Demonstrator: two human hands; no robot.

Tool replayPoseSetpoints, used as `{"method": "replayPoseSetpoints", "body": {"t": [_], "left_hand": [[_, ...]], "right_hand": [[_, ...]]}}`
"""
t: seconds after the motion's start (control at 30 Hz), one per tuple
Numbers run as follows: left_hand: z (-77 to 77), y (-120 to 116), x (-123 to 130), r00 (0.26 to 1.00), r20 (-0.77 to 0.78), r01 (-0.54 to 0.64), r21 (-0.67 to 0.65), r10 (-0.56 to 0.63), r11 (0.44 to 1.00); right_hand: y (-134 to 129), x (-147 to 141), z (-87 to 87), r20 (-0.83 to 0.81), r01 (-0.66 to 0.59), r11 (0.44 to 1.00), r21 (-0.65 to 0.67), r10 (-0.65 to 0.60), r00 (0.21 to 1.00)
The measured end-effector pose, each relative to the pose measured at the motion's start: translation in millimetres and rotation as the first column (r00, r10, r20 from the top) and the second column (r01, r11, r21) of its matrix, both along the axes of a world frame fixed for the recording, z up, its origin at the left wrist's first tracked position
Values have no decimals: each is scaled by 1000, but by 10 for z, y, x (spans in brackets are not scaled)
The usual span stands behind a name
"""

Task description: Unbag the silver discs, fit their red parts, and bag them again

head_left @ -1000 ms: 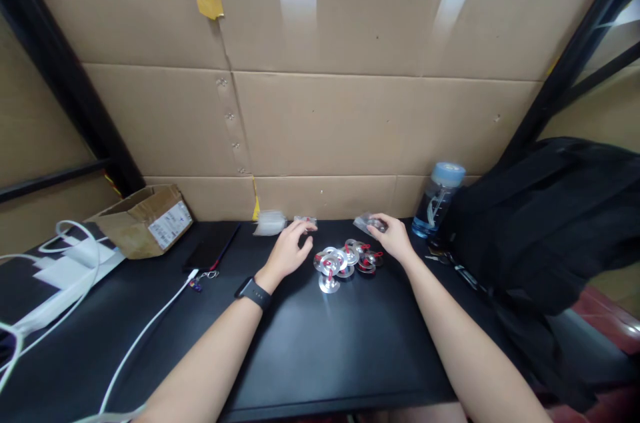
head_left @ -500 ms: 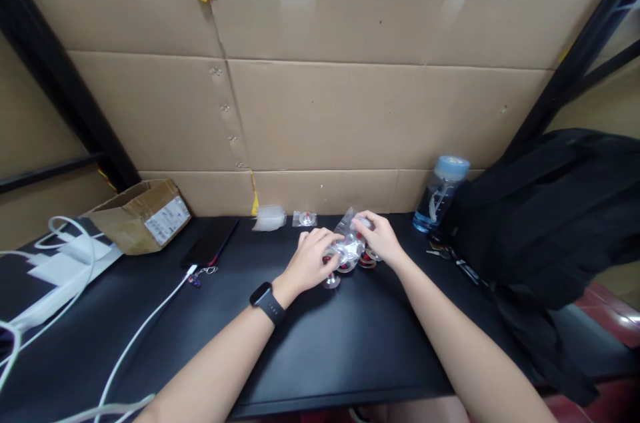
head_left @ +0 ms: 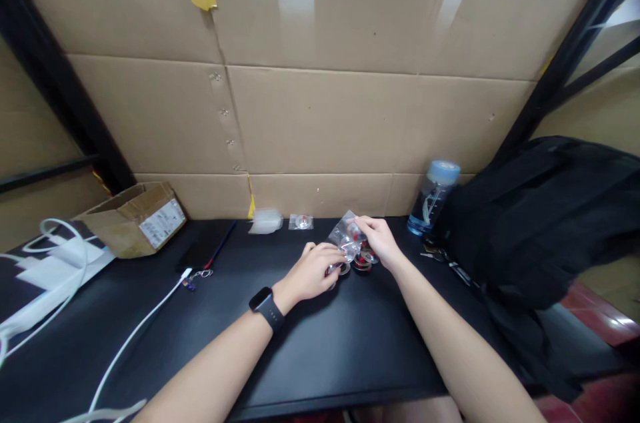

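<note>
My right hand pinches the top edge of a clear plastic bag, which leans toward the left. A little red and silver shows through the bag. Curled low beside it, my left hand has its fingers around a small round silver-and-red piece, mostly hidden by them. Several more round silver-and-red pieces lie on the black table under and beside the bag. What exactly these pieces are is too small to tell.
Behind the hands lie a single bagged round piece and a stack of clear bags. At left are a cardboard box, a phone and white cables. A water bottle and black backpack stand right.
The bag has opened out flatter, held up by my right hand. My left fingers have moved off the bag and down onto a round piece. The view has tilted slightly upward.
</note>
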State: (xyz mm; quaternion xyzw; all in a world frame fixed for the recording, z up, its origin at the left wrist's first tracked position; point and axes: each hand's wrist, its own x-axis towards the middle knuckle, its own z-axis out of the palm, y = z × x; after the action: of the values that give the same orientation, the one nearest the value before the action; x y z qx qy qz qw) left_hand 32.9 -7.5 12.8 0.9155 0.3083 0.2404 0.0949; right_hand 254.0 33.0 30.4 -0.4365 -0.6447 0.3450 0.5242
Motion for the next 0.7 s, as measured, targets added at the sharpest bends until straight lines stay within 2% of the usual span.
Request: {"method": "replayPoseSetpoints", "body": {"t": [0.13, 0.27, 0.37, 0.53, 0.7], "left_hand": [[-22, -9, 6, 999, -48, 14, -25, -16, 1000], [-39, -5, 3, 997, -71, 32, -60, -36, 998], [-43, 2, -2, 996, -75, 44, -83, -50, 996], [-50, 14, -7, 996, -72, 49, -106, -57, 993], [-54, 18, -7, 997, -64, 44, -121, -52, 992]], "right_hand": [[5, 17, -1, 154, -26, 996, 88, 12, 988], [8, 16, -32, 197, 38, 986, 159, -70, 978], [25, 7, -77, 168, 113, 988, 102, -129, 977], [40, -18, -114, -38, 64, 997, -42, -65, 997], [17, -32, -93, -307, -31, 993, -115, -6, 952]]}}
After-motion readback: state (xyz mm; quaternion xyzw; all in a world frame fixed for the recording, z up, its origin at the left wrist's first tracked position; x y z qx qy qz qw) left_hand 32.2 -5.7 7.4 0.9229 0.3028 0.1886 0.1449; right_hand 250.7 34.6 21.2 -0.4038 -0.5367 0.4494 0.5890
